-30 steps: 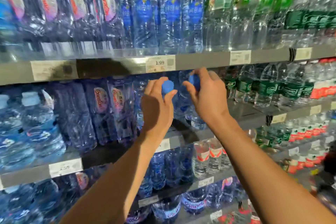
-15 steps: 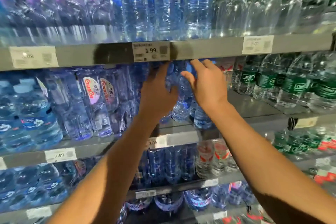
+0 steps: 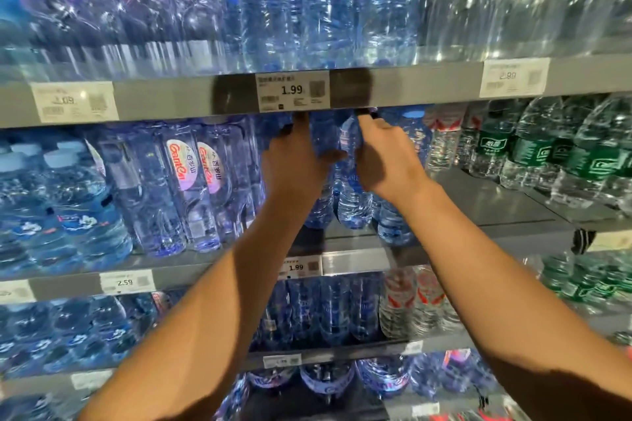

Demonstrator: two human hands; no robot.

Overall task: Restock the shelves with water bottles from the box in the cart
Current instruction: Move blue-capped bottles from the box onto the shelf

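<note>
— Left grip (image 3: pixel 294 161) wraps one blue water bottle (image 3: pixel 319 181), right grip (image 3: pixel 386 161) clasps the neighbour bottle (image 3: pixel 354 202)!

— Where are they?

— Both upright on the shelf (image 3: pixel 478 215), directly below the 1.99 price tag (image 3: pixel 293 90). Purple-labelled bottles (image 3: pixel 191 188) stand left of that tag, green-labelled bottles (image 3: pixel 533 154) right.

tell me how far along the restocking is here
Done: blue bottles already stand in the 1.99 slot on the middle shelf. In hand: the left hand and right hand each grip a blue bottle, one beside the other, pushed in under the upper shelf edge. Left: bare shelf shows to the right; the cart and box are out of view, so the remaining stock is unknown.
</note>
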